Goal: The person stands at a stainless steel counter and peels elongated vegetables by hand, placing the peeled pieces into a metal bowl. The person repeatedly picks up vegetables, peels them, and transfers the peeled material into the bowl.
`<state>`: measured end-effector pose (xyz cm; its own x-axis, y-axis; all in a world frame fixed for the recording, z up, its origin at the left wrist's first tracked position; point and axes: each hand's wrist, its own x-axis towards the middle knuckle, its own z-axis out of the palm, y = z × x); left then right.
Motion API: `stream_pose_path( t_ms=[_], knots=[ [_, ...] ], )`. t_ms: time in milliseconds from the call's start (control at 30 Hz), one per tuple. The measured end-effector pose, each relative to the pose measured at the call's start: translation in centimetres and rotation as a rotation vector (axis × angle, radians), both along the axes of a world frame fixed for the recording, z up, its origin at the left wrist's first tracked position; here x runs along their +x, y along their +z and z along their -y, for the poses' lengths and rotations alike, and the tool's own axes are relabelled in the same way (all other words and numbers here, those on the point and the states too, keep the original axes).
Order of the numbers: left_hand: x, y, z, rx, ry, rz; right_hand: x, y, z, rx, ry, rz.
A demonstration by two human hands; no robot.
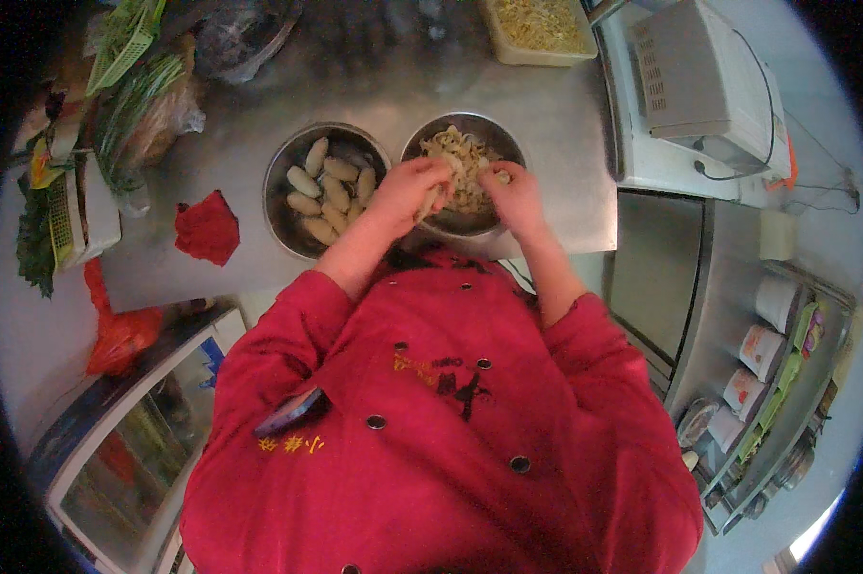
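A round metal bowl [464, 231] on the steel worktable holds torn pale strips [467, 190], possibly mushroom. Over its left side my left hand [413, 190] is closed around a pale, elongated piece of food [427, 206], mostly covered by the fingers. At the right rim, my right hand [514, 194] pinches a small pale piece [502, 176] between thumb and fingertips. Beside my left forearm stands a second metal bowl [277, 228] with several whole, plump, elongated pale pieces [336, 192], which look like mushrooms. My left forearm hides part of that bowl.
A red cloth [207, 228] lies on the steel worktable [568, 143], left of the bowls. Plastic-bagged greens [141, 107] and baskets crowd the left edge. A tub of shredded food [546, 54] stands at the back, and a white appliance [697, 79] at right.
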<state>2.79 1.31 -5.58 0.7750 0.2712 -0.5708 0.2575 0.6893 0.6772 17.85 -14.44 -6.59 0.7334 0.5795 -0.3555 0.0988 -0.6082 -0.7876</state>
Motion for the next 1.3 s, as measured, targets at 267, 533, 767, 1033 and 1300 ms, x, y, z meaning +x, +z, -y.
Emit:
stream_pose_path(
  t_ms=[267, 533, 767, 1033, 1300],
  knots=[
    [0.2, -0.7, 0.1, -0.257, 0.177, 0.053, -2.4, 6.1, -1.5, 0.078, 0.203, 0.045],
    [0.7, 0.9, 0.8, 0.109, -0.039, 0.074, -2.4, 3.2, -1.1, 0.033, 0.185, 0.144],
    [1.5, -0.3, 0.4, 0.138, -0.138, -0.005, -1.3, 3.5, 0.4, 0.365, -0.173, -0.614],
    [0.9, 2.2, 0.9, 0.434, -0.169, -0.046, -2.1, 5.1, -0.4, 0.1, -0.038, -0.363],
    [0.5, 3.2, 0.3, 0.929, -0.222, -0.059, -2.4, 5.1, -1.1, 0.342, 0.145, 0.186]
  ],
)
